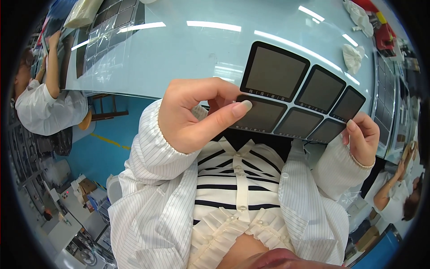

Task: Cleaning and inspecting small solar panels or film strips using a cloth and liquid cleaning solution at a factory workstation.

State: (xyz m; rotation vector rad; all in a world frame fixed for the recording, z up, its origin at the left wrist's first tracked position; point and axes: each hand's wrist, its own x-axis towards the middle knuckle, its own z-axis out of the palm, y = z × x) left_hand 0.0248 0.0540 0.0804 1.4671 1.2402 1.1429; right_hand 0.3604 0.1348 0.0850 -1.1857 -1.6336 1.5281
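Sheet (299,102) of six dark panes, right of centre, raised by the table edge. Small pale marks along panes' lower borders. Left hand (192,114): thumb and fingers clamped on its left side. Right hand (363,136): fingertips clamped on its lower right corner. Brown carton (87,184), lower left; contents too small to tell. Table (179,54) pale, glossy. Floor (105,127) blue, left. Co-workers (49,110) at both sides.

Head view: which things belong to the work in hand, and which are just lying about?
In hand:
- six-window sheet
- left hand, gripping its left side
- right hand, gripping its lower right corner

Apparently lying about:
- crumpled white pieces
- red item
- stool
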